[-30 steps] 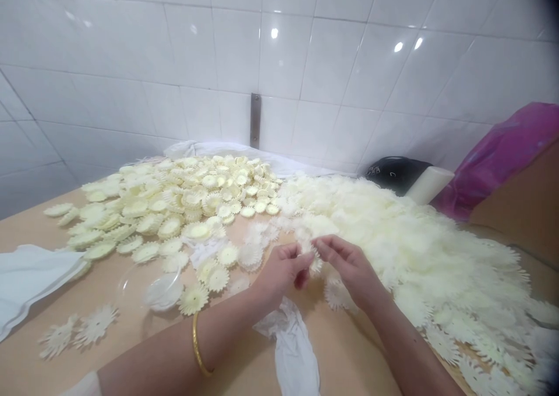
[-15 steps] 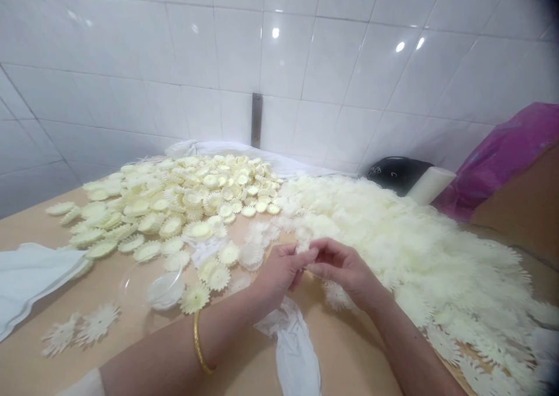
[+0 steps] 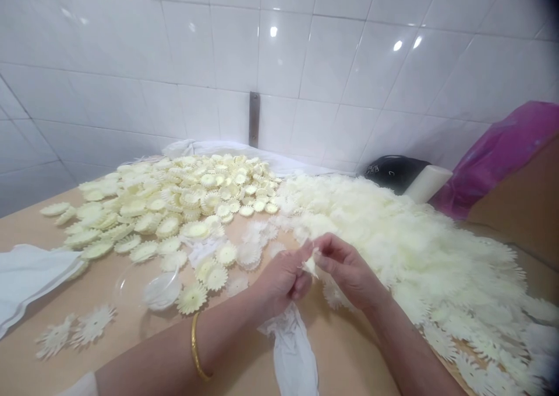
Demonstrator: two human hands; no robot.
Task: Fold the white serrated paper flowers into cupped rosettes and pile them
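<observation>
My left hand is closed on a small white petal-edged piece, which sticks out between thumb and fingers. My right hand pinches the same piece from the other side, thumb and fingertips together. The two hands meet low over the table, and the fingers hide most of the piece. Beneath them lies a crumpled white cloth. To the right spreads a heap of thin, pale, toothed flower-shaped pieces. On the left is a pile of thicker, cream, toothed discs.
A clear round dish holding something white stands left of my hands. Two loose toothed pieces and a white cloth lie further left. At the back right are a black bag, a white roll and a magenta bag.
The piece between my hands has turned, and its pointed edge now hangs down. My right fingers have shifted around it, with my left fingers curled tighter. The view has moved slightly.
</observation>
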